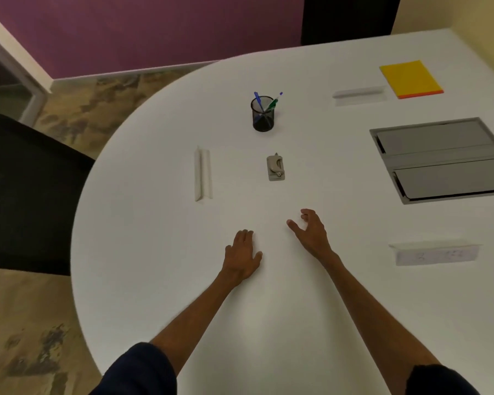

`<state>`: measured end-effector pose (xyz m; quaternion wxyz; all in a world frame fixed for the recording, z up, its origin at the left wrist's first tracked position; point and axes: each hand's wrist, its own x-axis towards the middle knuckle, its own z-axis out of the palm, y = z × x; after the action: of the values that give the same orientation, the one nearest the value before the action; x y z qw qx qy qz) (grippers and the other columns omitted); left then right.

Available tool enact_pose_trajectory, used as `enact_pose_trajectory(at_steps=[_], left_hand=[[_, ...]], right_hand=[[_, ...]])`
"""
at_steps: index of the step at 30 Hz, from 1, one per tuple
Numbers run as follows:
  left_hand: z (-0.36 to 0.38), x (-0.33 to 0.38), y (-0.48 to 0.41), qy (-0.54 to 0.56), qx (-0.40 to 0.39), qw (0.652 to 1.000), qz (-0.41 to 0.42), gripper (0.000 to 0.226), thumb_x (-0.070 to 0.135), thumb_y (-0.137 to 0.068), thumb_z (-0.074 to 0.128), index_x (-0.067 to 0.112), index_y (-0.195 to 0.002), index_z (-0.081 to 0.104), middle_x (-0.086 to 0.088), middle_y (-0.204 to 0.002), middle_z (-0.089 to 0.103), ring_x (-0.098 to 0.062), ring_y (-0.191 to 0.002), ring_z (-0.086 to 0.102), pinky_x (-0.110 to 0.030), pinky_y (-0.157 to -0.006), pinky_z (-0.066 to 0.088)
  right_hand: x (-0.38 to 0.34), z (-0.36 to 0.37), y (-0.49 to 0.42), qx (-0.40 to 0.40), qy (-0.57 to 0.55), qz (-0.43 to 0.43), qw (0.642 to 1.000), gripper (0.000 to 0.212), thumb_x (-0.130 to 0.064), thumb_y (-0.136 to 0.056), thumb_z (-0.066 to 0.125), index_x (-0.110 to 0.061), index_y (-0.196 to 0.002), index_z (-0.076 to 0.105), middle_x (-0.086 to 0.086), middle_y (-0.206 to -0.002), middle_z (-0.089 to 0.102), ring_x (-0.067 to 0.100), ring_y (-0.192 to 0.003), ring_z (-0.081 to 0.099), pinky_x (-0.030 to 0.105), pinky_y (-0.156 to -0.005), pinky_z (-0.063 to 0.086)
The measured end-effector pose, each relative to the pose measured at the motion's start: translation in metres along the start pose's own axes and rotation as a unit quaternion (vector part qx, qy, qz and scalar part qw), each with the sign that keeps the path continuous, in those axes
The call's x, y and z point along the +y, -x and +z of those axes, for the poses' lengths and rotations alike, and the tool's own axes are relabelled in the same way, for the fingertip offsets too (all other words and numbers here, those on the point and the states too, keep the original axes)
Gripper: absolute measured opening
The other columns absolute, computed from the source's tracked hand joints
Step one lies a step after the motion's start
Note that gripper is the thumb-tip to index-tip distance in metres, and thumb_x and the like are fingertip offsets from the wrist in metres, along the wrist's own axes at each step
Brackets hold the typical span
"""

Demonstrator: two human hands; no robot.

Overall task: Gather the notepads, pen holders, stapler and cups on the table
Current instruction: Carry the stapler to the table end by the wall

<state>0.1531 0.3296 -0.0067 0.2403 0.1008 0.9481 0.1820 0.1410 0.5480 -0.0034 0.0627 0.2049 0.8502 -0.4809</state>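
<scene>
Above table (154, 252) | left hand (241, 255) flat, empty; right hand (311, 232) loosely spread, empty

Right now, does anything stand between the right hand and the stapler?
Nothing visible does. Only bare table lies between the right hand and the stapler; the pen holder stands farther off, behind the stapler.

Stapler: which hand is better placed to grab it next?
Right, likely. The right hand is open, thumb and fingers spread, nearer the stapler. The left hand lies flat on the table, farther back.
</scene>
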Motion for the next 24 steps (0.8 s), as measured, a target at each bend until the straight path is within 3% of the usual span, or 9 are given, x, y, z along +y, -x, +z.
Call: enact_pose_trajectory(at_steps=[3,6,12,17,19,21,24], left_hand=[[0.003,-0.007,-0.045,-0.051,-0.020,0.998,-0.006,0.071,0.048,-0.101,0.035,0.011,-0.155,0.007,-0.009,-0.164,0.003,-0.024,-0.151,-0.002,-0.056,-0.116,0.019],[0.000,-0.015,-0.086,-0.128,-0.013,0.992,-0.003,0.068,0.050,-0.102,0.024,0.019,-0.156,-0.001,-0.007,-0.164,-0.003,-0.026,-0.151,-0.010,-0.064,-0.113,0.013],[-0.011,-0.010,-0.157,-0.068,0.049,0.996,0.008,0.067,0.053,-0.102,0.023,0.026,-0.156,-0.006,-0.008,-0.164,-0.012,-0.026,-0.150,-0.016,-0.069,-0.111,0.001],[-0.044,0.006,-0.225,0.038,0.043,0.998,-0.014,0.073,0.051,-0.102,0.029,0.024,-0.154,-0.014,-0.013,-0.161,-0.019,-0.025,-0.149,-0.021,-0.067,-0.108,-0.014],[-0.059,0.018,-0.244,0.101,0.059,0.993,-0.010,0.069,0.054,-0.101,0.028,0.026,-0.156,-0.004,-0.012,-0.163,-0.009,-0.023,-0.150,-0.013,-0.066,-0.109,-0.016],[-0.068,0.028,-0.264,0.135,0.059,0.989,0.014,0.063,0.057,-0.100,0.030,0.028,-0.154,0.018,-0.009,-0.161,0.016,-0.022,-0.151,0.004,-0.066,-0.112,-0.010],[-0.069,0.032,-0.280,0.169,0.062,0.982,0.053,0.066,0.068,-0.086,0.040,0.029,-0.139,0.047,-0.002,-0.135,0.054,-0.024,-0.133,0.040,-0.063,-0.112,0.019]], right_hand=[[0.010,0.014,-0.032,-0.056,0.124,-0.017,0.990,0.082,-0.054,-0.086,0.062,-0.013,-0.148,0.027,0.007,-0.155,0.028,0.022,-0.146,0.023,0.048,-0.119,0.011],[0.025,0.034,-0.058,-0.059,0.233,-0.035,0.970,0.094,-0.065,-0.085,0.053,-0.015,-0.154,0.013,0.003,-0.163,0.005,0.017,-0.150,-0.003,0.055,-0.117,-0.007],[0.006,0.048,-0.126,-0.018,0.257,-0.059,0.965,0.110,-0.072,-0.081,0.052,-0.013,-0.154,-0.005,0.002,-0.163,-0.004,0.014,-0.150,-0.010,0.055,-0.114,-0.014],[-0.006,0.044,-0.180,-0.013,0.290,-0.101,0.952,0.112,-0.080,-0.077,0.047,-0.013,-0.155,0.001,0.002,-0.163,0.001,0.012,-0.150,-0.008,0.060,-0.114,-0.011],[-0.009,0.044,-0.193,-0.009,0.280,-0.094,0.955,0.109,-0.085,-0.075,0.041,-0.018,-0.154,0.008,0.000,-0.162,0.004,0.010,-0.149,-0.007,0.059,-0.113,-0.013],[-0.010,0.048,-0.198,0.005,0.281,-0.093,0.955,0.101,-0.086,-0.077,0.034,-0.024,-0.154,0.014,-0.002,-0.162,0.007,0.009,-0.149,-0.007,0.059,-0.113,-0.013],[-0.005,0.055,-0.195,0.052,0.299,-0.120,0.945,0.091,-0.083,-0.079,0.021,-0.028,-0.151,0.021,-0.002,-0.161,0.014,0.010,-0.149,-0.001,0.059,-0.115,-0.008]])
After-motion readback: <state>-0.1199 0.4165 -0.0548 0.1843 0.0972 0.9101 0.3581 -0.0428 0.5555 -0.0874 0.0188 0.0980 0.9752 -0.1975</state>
